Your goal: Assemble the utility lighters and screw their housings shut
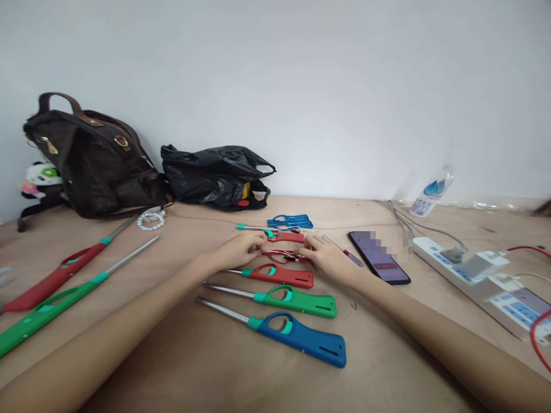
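Between my hands lies an opened red gas lighter [279, 255], its thin wires showing in the shell. My left hand [241, 250] has its fingers closed at the lighter's nozzle end. At the handle end, the fingers of my right hand [322, 256] are bent and gripping; the hand partly hides the shell. Just beyond lies another opened lighter with a red shell [289, 236] and a metal tube. Nearer me, a closed red lighter [293, 276], a green lighter [305, 301] and a blue lighter [318, 341] lie in a row, nozzles pointing left.
Behind are blue shell halves [290, 221]. A screwdriver [353, 258], phone [379, 258], power strip [465, 275] and bottle [433, 192] are on the right. Leftward are a red lighter [60, 275], green lighter [55, 307], bracelet [150, 219], black plastic bag [210, 172] and backpack [103, 166].
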`<control>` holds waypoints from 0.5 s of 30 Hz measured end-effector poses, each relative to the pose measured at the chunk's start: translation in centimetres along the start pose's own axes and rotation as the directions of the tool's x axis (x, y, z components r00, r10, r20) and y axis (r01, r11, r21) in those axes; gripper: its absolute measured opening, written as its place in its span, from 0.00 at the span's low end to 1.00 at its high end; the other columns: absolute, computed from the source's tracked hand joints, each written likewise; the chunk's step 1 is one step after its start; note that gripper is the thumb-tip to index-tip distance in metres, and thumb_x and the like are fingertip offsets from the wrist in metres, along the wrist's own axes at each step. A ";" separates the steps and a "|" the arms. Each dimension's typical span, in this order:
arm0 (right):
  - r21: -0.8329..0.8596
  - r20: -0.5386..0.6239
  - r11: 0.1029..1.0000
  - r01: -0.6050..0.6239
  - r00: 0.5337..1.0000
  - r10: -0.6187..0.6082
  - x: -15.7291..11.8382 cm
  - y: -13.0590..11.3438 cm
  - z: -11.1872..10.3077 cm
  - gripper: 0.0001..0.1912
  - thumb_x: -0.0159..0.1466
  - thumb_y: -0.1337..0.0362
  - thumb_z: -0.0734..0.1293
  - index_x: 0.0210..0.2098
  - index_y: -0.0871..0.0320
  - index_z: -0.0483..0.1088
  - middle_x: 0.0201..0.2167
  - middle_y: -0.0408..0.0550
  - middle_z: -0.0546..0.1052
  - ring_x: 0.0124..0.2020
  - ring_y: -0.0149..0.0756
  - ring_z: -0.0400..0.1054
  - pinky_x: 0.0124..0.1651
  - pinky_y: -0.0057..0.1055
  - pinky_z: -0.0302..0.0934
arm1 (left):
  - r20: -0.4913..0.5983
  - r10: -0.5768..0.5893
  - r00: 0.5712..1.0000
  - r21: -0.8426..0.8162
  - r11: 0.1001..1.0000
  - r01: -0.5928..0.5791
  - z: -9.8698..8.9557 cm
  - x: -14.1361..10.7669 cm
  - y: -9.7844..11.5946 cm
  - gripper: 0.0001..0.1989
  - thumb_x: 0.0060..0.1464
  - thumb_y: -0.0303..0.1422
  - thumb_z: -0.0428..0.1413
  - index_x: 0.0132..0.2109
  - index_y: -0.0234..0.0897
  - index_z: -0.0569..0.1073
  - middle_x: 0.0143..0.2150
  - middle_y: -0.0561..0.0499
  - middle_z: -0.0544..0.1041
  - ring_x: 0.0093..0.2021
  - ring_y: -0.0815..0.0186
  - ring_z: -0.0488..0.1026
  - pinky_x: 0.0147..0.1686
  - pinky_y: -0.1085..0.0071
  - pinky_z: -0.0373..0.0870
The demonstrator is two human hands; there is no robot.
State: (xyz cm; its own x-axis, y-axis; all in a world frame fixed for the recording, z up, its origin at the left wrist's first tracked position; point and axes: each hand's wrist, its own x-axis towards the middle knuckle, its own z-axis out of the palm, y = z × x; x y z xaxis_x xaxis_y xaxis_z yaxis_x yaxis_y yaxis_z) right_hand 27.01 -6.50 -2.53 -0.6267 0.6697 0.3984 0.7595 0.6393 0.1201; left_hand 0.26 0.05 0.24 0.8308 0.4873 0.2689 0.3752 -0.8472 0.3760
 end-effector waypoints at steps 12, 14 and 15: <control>0.027 0.018 1.000 -0.001 1.000 0.000 -0.1 0.1 0.1 0.16 0.66 0.71 0.60 0.51 0.52 0.70 0.45 0.55 0.70 0.51 0.44 0.62 0.50 0.43 0.59 | -0.025 0.037 0.999 -0.038 0.999 -0.038 0.1 -0.3 0.5 0.08 0.55 0.24 0.51 0.30 0.34 0.73 0.32 0.50 0.74 0.34 0.67 0.70 0.36 0.74 0.64; 0.040 0.025 0.999 0.001 1.000 -0.002 -0.3 0.2 0.1 0.17 0.65 0.73 0.61 0.51 0.52 0.71 0.46 0.55 0.70 0.52 0.44 0.61 0.52 0.43 0.58 | -0.014 0.030 0.999 -0.058 0.998 -0.031 0.1 -0.6 0.8 0.07 0.55 0.23 0.51 0.31 0.34 0.73 0.33 0.50 0.74 0.35 0.67 0.71 0.36 0.75 0.64; 0.047 0.026 0.999 0.002 1.000 -0.004 -0.4 0.2 0.1 0.18 0.65 0.73 0.61 0.50 0.52 0.71 0.46 0.54 0.70 0.52 0.44 0.61 0.52 0.43 0.58 | -0.012 0.021 1.000 -0.064 0.998 -0.022 0.1 -0.8 1.0 0.07 0.55 0.24 0.52 0.31 0.34 0.73 0.33 0.50 0.74 0.35 0.67 0.71 0.35 0.75 0.64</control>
State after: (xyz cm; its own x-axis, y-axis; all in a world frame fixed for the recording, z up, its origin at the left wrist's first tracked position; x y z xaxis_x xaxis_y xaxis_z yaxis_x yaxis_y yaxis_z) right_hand 27.36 -6.59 -2.75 -0.6338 0.6771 0.3738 0.7490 0.6580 0.0781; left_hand 0.03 -1.19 0.29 0.8334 0.4717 0.2879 0.3296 -0.8424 0.4262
